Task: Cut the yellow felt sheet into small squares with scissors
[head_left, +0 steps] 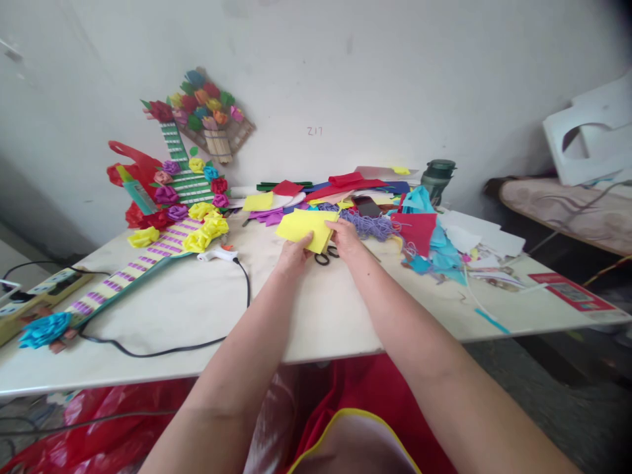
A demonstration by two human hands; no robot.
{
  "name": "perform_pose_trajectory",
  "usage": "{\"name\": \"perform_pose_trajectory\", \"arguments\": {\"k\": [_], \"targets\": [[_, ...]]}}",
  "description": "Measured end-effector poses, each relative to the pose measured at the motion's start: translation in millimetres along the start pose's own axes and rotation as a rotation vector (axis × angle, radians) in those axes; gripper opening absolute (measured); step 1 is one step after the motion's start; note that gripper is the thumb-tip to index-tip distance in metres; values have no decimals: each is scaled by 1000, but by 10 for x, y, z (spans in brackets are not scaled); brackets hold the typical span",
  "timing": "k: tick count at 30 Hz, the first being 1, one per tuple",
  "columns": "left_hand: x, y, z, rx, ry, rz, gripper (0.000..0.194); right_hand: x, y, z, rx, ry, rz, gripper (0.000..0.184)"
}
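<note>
Both of my hands hold yellow paper (pixel 303 227) above the middle of the table. My left hand (pixel 295 253) grips its lower edge, thumb on top. At the right edge, my right hand (pixel 344 236) pinches the paper between thumb and fingers. Whether it is one sheet or a few stacked I cannot tell. Black-handled scissors (pixel 323 259) lie on the table just under the paper, their blades mostly hidden. Behind the paper is a heap of purple yarn (pixel 370 225).
A white glue gun (pixel 217 255) with a black cord lies left. Beyond it stand a guitar-shaped craft (pixel 133 273) with paper flowers and a power strip (pixel 44 296). Coloured paper (pixel 340 187) is piled at the back. A dark bottle (pixel 437 181) and blue scraps (pixel 437 257) are right.
</note>
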State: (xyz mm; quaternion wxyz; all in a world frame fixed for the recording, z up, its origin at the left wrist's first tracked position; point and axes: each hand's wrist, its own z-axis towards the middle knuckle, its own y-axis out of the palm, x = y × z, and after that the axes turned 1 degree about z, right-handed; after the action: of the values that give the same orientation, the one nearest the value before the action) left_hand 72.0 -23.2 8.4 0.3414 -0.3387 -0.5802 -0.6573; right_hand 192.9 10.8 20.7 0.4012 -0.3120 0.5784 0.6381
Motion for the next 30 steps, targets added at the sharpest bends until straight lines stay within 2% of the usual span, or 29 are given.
{"name": "perform_pose_trajectory", "arguments": {"k": [3, 8, 12, 17, 22, 25, 30], "targets": [[72, -39, 2, 57, -96, -36, 38, -22, -34, 16, -10, -30, -31, 23], [248, -201, 37, 53, -120, -17, 61, -65, -101, -5, -163, -20, -54, 27], [302, -306, 70, 63, -160, 33, 44, -79, -123, -46, -264, 13, -146, 26], [298, -361, 78, -21, -173, 139, 30, -79, -144, -55, -325, 38, -188, 26], [338, -359, 44, -49, -116, 147, 30, -82, -160, -43, -350, 41, -197, 26], [358, -355, 28, -45, -127, 130, 32, -97, -156, -57, -340, 42, -226, 26], [338, -365, 19, -113, -171, 170, 41, -107, -155, -79, -392, 62, -196, 27]]}}
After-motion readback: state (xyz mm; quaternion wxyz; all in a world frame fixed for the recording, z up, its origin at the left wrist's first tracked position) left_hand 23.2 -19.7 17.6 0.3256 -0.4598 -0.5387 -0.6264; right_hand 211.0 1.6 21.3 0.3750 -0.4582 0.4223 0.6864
